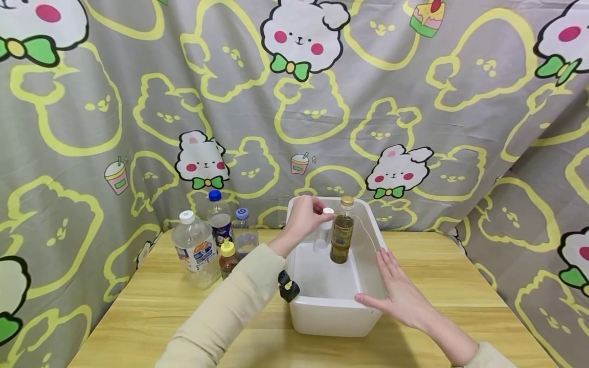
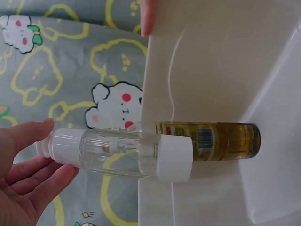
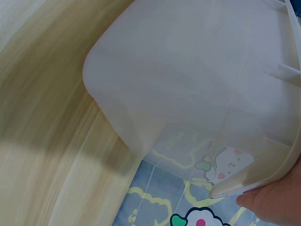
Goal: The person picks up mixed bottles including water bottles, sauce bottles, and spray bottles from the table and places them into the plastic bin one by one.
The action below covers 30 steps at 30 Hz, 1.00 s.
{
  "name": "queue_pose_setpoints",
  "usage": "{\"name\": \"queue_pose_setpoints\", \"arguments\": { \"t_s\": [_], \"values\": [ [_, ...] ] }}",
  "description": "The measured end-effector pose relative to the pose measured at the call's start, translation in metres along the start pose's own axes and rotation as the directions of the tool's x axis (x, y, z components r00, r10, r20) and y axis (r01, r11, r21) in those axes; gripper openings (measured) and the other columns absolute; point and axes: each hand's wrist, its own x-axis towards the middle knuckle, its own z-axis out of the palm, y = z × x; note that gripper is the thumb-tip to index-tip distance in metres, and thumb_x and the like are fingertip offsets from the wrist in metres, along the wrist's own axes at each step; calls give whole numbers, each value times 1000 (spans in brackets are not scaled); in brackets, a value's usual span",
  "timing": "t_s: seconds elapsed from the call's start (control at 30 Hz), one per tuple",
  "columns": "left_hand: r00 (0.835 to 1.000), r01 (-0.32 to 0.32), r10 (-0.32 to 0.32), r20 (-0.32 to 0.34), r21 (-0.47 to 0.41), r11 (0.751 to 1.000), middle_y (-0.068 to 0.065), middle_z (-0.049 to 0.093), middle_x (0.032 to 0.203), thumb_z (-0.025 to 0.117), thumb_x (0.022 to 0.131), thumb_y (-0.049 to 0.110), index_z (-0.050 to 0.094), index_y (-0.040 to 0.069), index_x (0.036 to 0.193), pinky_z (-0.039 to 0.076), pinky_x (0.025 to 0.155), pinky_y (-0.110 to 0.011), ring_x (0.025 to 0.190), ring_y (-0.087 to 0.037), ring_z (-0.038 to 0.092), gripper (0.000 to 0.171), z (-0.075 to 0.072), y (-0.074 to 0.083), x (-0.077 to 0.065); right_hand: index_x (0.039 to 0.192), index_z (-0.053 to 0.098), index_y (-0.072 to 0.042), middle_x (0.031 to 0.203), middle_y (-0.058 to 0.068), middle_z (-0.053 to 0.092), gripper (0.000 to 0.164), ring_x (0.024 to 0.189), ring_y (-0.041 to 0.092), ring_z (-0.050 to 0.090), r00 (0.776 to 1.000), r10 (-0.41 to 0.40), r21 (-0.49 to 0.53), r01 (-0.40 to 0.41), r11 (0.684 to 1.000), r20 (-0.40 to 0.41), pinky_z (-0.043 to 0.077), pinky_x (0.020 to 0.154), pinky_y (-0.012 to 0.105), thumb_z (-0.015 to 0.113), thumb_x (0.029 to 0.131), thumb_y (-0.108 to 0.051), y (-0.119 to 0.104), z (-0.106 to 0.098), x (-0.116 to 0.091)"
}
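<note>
My left hand [image 1: 304, 219] pinches a clear bottle [image 2: 122, 153] by its white top, over the far part of a white plastic bin [image 1: 333, 318]. In the left wrist view the bottle has a white band at its base, and the thumb and fingers [image 2: 35, 176] are around the neck end. Inside the bin, just right of it, stands a bottle of amber-brown liquid [image 1: 340, 239] with a gold cap. My right hand [image 1: 402, 296] rests on the bin's right rim, fingers extended, thumb by the near corner. Part of that hand [image 3: 273, 203] shows at the rim in the right wrist view.
Left of the bin, several bottles stand on the wooden table [image 1: 428, 266]: a large clear one [image 1: 198, 250] with a white cap, a blue-capped one [image 1: 220, 220], a purple-capped one [image 1: 244, 235] and a yellow-topped sauce bottle [image 1: 227, 259]. A patterned curtain [image 1: 248, 112] hangs behind.
</note>
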Motion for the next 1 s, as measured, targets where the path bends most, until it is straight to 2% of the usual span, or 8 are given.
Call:
{"name": "queue_pose_setpoints", "arguments": {
  "t_s": [0.2,0.33,0.63,1.0],
  "values": [
    [997,39,-43,63,64,997,1,58,63,76,70,21,65,5,73,41,50,-18,58,-9,51,19,7,1,7,135,20,11,142,26,13,101,131,36,8,1000,2,-6,-2,1000,-1,21,99,54,58,73,-59,1,0,0],
    [993,59,-65,101,62,996,1,56,62,77,69,19,62,5,69,39,49,-18,56,-9,48,21,12,2,9,135,20,11,142,26,13,101,131,36,8,1000,4,-7,-4,1000,-3,20,99,54,58,73,-60,1,0,0],
    [987,67,-75,140,61,996,4,49,52,78,67,19,53,9,57,33,44,-17,49,-7,41,29,23,-4,17,135,22,10,142,25,14,100,131,35,8,1000,-1,-2,1,1000,-12,21,100,54,58,73,-60,1,2,0],
    [975,80,-85,206,32,996,3,54,54,80,63,15,64,3,64,36,45,-17,51,-8,44,21,38,-8,24,134,23,11,142,24,15,100,132,34,8,1000,2,-5,-2,1000,-20,21,100,53,58,73,-61,0,2,0]
  ]
}}
